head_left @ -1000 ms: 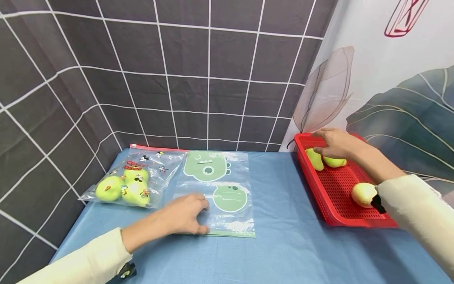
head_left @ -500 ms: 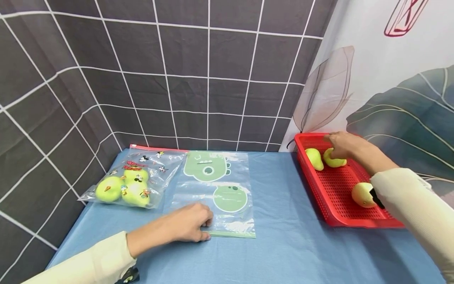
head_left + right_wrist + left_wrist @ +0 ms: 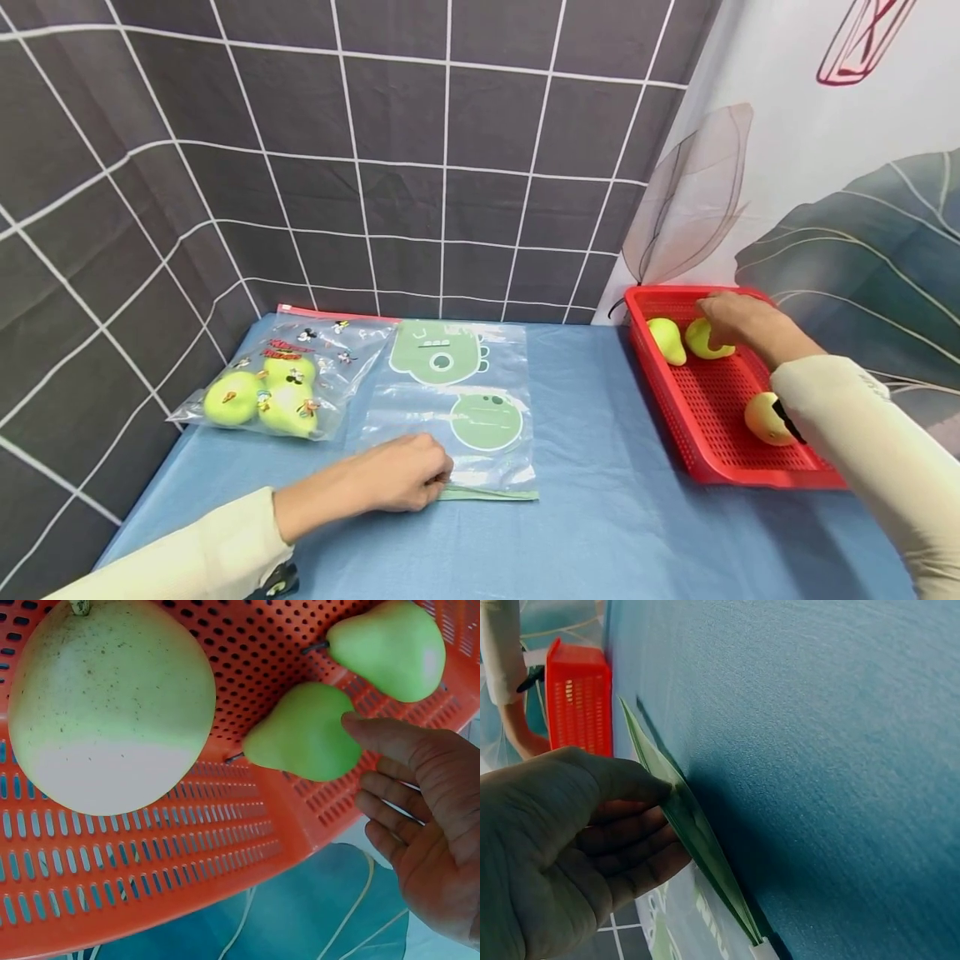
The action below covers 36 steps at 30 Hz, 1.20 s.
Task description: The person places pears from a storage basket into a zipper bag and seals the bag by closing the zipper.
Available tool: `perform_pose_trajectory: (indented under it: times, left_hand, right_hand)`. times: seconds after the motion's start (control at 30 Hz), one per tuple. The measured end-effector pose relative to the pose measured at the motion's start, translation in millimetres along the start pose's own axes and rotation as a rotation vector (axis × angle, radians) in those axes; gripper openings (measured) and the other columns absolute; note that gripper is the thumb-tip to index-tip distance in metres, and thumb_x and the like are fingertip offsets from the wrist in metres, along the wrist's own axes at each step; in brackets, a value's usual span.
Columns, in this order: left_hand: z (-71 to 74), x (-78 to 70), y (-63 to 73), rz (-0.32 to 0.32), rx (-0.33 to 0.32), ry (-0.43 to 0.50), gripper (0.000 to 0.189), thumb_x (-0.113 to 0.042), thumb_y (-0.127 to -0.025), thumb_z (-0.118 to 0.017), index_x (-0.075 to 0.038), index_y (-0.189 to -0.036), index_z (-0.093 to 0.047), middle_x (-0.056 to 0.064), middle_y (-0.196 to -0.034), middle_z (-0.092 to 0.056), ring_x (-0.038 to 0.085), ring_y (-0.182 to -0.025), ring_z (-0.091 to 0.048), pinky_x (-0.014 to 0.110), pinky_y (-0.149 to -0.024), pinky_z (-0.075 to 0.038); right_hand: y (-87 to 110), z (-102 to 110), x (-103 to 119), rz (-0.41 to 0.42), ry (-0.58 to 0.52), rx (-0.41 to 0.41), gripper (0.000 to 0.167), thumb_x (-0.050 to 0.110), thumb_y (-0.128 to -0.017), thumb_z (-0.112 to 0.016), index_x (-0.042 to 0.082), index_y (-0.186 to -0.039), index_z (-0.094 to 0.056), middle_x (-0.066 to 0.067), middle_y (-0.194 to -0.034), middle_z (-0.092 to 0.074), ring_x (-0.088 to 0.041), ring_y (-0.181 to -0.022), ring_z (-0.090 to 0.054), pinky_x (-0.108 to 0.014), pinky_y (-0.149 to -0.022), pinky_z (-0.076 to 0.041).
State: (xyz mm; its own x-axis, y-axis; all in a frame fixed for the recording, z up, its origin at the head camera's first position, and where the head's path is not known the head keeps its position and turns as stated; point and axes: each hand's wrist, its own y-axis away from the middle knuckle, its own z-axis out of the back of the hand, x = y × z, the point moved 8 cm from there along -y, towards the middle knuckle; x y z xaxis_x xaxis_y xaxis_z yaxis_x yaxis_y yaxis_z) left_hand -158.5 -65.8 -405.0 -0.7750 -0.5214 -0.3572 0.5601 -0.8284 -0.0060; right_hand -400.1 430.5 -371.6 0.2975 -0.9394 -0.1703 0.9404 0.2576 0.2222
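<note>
My left hand pinches the green zip edge of a clear zip bag with green cartoon prints. In the left wrist view, the thumb of the left hand lies on that green strip, which is lifted slightly off the cloth. Over in the red basket, my right hand is at a green pear. The right wrist view shows the thumb tip of the right hand against this pear, fingers extended beside it. Another green pear lies to its left.
A round, speckled yellow-green fruit lies near the basket's front. On the left, a clear bag with a red zip contains several green fruits. Blue cloth covers the table, with a dark tiled-pattern curtain behind.
My right hand has come down and back from above the basket to the right-hand pear. My left hand has shifted slightly towards me and its fingers have closed on the bag's green edge.
</note>
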Motion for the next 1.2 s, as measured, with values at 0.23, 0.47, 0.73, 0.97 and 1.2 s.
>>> perform_pose_trajectory:
  times: [0.23, 0.47, 0.73, 0.97, 1.2]
  left_hand:
    - [5.5, -7.2, 0.8, -0.06, -0.054, -0.052, 0.036, 0.004, -0.085, -0.075, -0.018, -0.065, -0.056, -0.017, -0.061, -0.037, -0.003, -0.058, -0.03, 0.012, -0.052, -0.029]
    - [6.6, -8.5, 0.1, -0.058, -0.066, -0.049, 0.035, 0.005, -0.086, -0.074, -0.018, -0.065, -0.059, -0.016, -0.06, -0.039, -0.002, -0.059, -0.031, 0.012, -0.053, -0.03]
    - [4.9, -6.2, 0.4, -0.047, -0.062, -0.038, 0.038, 0.006, -0.086, -0.074, -0.018, -0.063, -0.055, -0.016, -0.06, -0.034, -0.003, -0.059, -0.027, 0.012, -0.052, -0.026]
    - [1.0, -2.2, 1.3, -0.03, -0.052, -0.027, 0.039, 0.007, -0.086, -0.073, -0.018, -0.064, -0.054, -0.015, -0.06, -0.033, -0.002, -0.059, -0.026, 0.011, -0.052, -0.025]
    - [0.3, 0.9, 0.8, -0.01, -0.05, -0.013, 0.039, 0.007, -0.087, -0.072, -0.018, -0.065, -0.054, -0.015, -0.061, -0.033, -0.002, -0.06, -0.026, 0.012, -0.052, -0.024]
  right_hand:
    - [-22.8, -29, -32, -0.01, -0.014, -0.042, 0.048, 0.011, -0.07, -0.096, 0.004, -0.109, -0.069, -0.014, -0.095, -0.069, -0.03, -0.08, -0.061, -0.042, -0.066, -0.058]
    - [-2.4, -12, -11, -0.007, -0.061, 0.019, 0.046, 0.012, -0.069, -0.098, 0.003, -0.103, -0.069, -0.014, -0.091, -0.066, -0.032, -0.08, -0.061, -0.045, -0.069, -0.06]
    - [21.1, 11, 26, -0.038, -0.089, 0.079, 0.044, 0.006, -0.067, -0.096, 0.001, -0.101, -0.068, -0.016, -0.09, -0.067, -0.038, -0.085, -0.062, -0.049, -0.076, -0.065]
    - [31.5, 18, 41, -0.047, -0.115, 0.101, 0.048, 0.006, -0.067, -0.098, -0.001, -0.105, -0.069, -0.018, -0.094, -0.068, -0.035, -0.087, -0.064, -0.056, -0.082, -0.068]
    - [33.2, 21, 40, -0.04, -0.052, 0.09, 0.049, 0.01, -0.065, -0.099, 0.001, -0.103, -0.069, -0.016, -0.093, -0.067, -0.034, -0.085, -0.062, -0.056, -0.078, -0.065]
